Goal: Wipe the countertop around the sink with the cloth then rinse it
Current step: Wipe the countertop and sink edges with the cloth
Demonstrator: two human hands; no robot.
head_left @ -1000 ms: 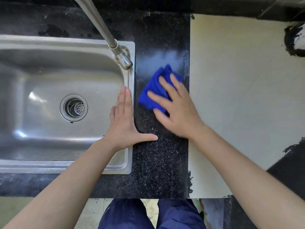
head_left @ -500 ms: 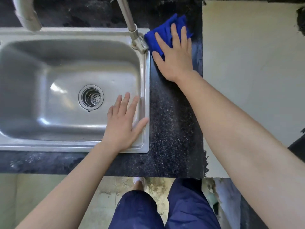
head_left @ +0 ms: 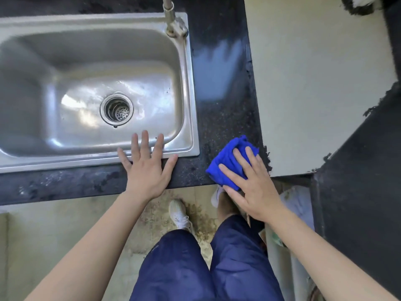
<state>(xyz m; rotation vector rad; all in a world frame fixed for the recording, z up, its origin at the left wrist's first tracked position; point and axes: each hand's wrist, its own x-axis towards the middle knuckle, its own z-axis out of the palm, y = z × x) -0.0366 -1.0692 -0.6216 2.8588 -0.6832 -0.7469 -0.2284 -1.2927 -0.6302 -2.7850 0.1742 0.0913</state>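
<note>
The black tabletop [head_left: 225,118] holds a big shiny sink [head_left: 189,101]. The left hand [head_left: 147,170] lies flat with fingers spread on the sink's near rim, holding nothing. At its 3 o'clock the right hand [head_left: 253,187] presses flat on the blue cloth [head_left: 227,161], at the tabletop's front edge

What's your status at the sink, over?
Left grip open, flat across sink rim and countertop front. Right grip open, pressing blue cloth on countertop's near right corner. Faucet base far back, clear of cloth.
</note>
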